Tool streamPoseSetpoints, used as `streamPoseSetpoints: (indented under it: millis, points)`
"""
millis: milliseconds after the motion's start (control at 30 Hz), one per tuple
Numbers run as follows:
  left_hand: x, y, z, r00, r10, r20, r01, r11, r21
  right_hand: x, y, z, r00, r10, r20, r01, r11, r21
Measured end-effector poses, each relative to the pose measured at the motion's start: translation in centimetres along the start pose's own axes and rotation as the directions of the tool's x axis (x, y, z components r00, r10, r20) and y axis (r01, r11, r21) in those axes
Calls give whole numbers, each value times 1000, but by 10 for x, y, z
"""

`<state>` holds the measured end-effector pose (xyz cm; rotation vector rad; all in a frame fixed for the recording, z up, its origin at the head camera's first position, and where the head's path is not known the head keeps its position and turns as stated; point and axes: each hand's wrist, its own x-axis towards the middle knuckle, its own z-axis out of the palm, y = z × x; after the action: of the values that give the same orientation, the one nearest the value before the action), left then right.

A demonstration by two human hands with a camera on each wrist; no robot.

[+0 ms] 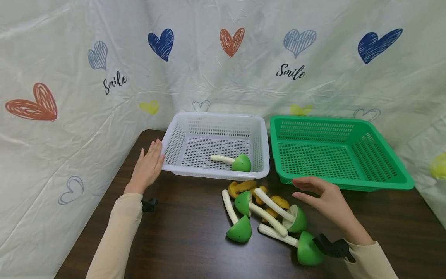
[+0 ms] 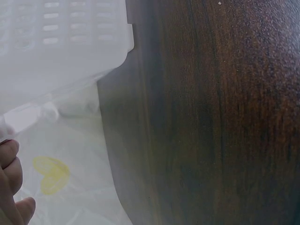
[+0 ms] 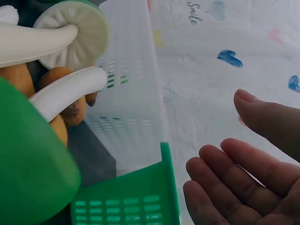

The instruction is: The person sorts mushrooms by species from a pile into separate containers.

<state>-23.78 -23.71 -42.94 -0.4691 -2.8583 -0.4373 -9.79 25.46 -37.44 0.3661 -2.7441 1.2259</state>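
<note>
My left hand (image 1: 147, 166) rests with fairly straight fingers against the left rim of a white plastic basket (image 1: 216, 173). Inside that basket lies one toy mushroom with a green cap (image 1: 241, 163) and a pale stem. My right hand (image 1: 327, 199) hovers near the front edge of a green plastic basket (image 1: 379, 185), thumb apart from loosely bent fingers, nothing held. In the right wrist view the palm (image 3: 253, 201) shows bare. Left of this hand, several green-capped mushrooms (image 1: 239, 229) lie in a loose pile, mixed with smaller yellow-brown mushrooms (image 1: 245, 186), partly covered by the white stems.
Both baskets stand side by side at the back of a dark wooden table (image 1: 181, 232). Behind them hangs a pale cloth (image 1: 195, 69) printed with hearts and the word Smile. A black wrist strap (image 1: 334, 248) sits on the right wrist, close to a green cap.
</note>
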Motion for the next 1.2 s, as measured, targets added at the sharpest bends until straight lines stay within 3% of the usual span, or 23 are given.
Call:
streamPoseSetpoints:
  millis: [500, 767, 1200]
  points:
    - [0, 0, 0, 1000, -5, -10, 4, 1000, -24, -33, 22, -8, 989, 145, 28, -144, 989, -40]
    - [0, 0, 0, 1000, -6, -13, 5, 1000, -24, -44, 37, -2, 985, 168, 50, -168, 986, -5]
    - [-1, 1, -1, 1000, -6, -4, 6, 1000, -25, -48, 47, 11, 976, 180, 124, -170, 982, -86]
